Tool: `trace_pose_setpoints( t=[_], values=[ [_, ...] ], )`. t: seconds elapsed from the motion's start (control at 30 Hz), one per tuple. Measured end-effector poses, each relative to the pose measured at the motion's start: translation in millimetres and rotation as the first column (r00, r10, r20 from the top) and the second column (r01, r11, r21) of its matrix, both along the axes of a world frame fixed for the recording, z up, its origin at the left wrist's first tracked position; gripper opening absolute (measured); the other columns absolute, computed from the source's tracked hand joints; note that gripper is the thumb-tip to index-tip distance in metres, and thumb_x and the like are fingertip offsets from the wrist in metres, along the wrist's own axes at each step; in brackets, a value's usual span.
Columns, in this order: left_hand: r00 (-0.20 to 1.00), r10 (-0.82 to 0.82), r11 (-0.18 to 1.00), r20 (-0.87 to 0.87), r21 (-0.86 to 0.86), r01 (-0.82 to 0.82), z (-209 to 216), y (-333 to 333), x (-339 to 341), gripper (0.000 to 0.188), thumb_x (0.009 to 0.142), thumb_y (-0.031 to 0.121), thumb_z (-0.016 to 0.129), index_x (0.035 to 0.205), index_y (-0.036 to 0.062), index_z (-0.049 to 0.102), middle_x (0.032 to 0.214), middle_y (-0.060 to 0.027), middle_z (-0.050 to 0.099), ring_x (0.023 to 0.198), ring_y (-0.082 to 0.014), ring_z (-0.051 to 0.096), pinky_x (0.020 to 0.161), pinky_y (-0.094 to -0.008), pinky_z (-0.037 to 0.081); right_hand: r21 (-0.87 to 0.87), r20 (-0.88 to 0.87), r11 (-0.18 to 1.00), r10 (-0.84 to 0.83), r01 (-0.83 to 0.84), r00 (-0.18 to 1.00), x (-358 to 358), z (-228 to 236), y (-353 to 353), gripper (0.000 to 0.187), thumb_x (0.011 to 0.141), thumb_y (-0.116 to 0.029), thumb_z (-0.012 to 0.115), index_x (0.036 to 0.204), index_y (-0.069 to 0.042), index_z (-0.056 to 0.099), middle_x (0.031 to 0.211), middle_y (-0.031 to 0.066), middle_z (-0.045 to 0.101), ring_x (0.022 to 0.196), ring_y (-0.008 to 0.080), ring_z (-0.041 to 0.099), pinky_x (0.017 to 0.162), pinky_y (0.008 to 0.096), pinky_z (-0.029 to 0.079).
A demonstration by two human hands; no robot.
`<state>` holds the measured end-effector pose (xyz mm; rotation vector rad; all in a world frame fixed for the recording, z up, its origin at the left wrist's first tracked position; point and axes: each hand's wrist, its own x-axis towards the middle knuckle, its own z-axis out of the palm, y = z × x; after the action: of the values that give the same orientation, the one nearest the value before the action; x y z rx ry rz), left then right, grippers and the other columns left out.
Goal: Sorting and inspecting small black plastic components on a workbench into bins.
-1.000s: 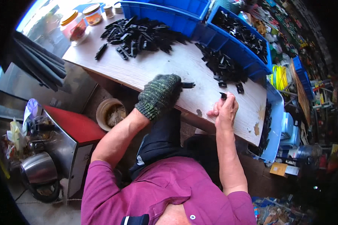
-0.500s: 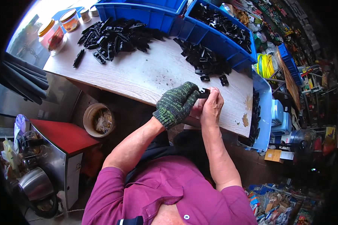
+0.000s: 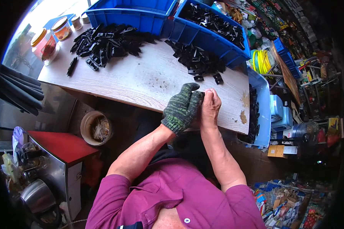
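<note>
My left hand (image 3: 181,109), in a dark green and black knitted glove, is pressed against my bare right hand (image 3: 210,107) over the table's front edge. Both hands are closed together, fingers curled, around a black plastic part that is now almost wholly hidden between them. Just beyond them, two loose black plastic clips (image 3: 218,79) lie near a small heap of similar black parts (image 3: 198,59). A larger pile of long black plastic parts (image 3: 107,42) covers the left far side of the table (image 3: 141,76).
Blue crates (image 3: 130,17) stand along the back; the right one holds black pieces. A light blue tub (image 3: 264,114) sits beyond the table's right end. Lidded jars (image 3: 44,45) are at the far left. Below are a bucket (image 3: 96,128) and a red-topped cabinet (image 3: 59,147).
My hands have turned and come closer together, so the black part that showed between my fingers is now mostly covered. The whole view has shifted slightly.
</note>
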<state>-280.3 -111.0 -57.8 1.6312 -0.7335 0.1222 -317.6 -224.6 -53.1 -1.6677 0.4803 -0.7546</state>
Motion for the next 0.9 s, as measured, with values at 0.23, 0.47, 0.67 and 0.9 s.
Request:
trace_pose_setpoints(
  t=[0.23, 0.47, 0.67, 0.9],
  values=[
    [0.965, -0.071, 0.997, -0.254, -0.054, 0.059, -1, 1, -2, 0.031, 0.097, 0.019, 0.059, 0.125, 0.0051, 0.055, 0.079, -0.0103, 0.066, 0.072, -0.0175, 0.065, 0.068, -0.0335, 0.051, 0.563, 0.003, 0.784, -0.321, 0.263, 0.947, -1, 26, -75, 0.028, 0.094, -0.033, 0.053, 0.079, -0.009, 0.050, 0.047, 0.0025, 0.035, 0.040, 0.0156, 0.043, 0.045, 0.0441, 0.056],
    [0.976, -0.085, 0.996, -0.202, 0.013, 0.090, -1, 0, -5, 0.029, 0.094, 0.016, 0.064, 0.121, 0.0051, 0.059, 0.084, -0.0125, 0.069, 0.075, -0.0187, 0.067, 0.069, -0.0328, 0.052, 0.275, -0.182, 0.841, -0.430, 0.466, 0.884, -6, 31, -127, 0.029, 0.087, -0.021, 0.068, 0.111, -0.007, 0.058, 0.063, 0.0043, 0.049, 0.043, 0.0119, 0.045, 0.045, 0.0419, 0.059],
    [0.986, -0.078, 0.997, -0.145, 0.013, 0.080, 0, 3, -5, 0.028, 0.092, 0.015, 0.066, 0.118, 0.0048, 0.062, 0.091, -0.0149, 0.069, 0.080, -0.0218, 0.069, 0.072, -0.0337, 0.053, 0.111, -0.433, 0.979, -0.109, 0.173, 0.895, 14, 21, -122, 0.031, 0.082, -0.018, 0.072, 0.110, -0.007, 0.063, 0.064, 0.0011, 0.052, 0.041, 0.0099, 0.044, 0.039, 0.0284, 0.049],
    [0.986, -0.088, 0.995, -0.142, 0.037, 0.095, 3, 0, -5, 0.029, 0.092, 0.017, 0.066, 0.118, 0.0055, 0.062, 0.091, -0.0155, 0.068, 0.080, -0.0241, 0.069, 0.072, -0.0352, 0.054, -0.317, -0.566, 0.948, -0.173, -0.020, 0.806, 25, 24, -117, 0.019, 0.080, -0.024, 0.073, 0.094, -0.012, 0.073, 0.073, 0.0022, 0.061, 0.050, 0.0127, 0.052, 0.038, 0.0280, 0.047]
  ],
)
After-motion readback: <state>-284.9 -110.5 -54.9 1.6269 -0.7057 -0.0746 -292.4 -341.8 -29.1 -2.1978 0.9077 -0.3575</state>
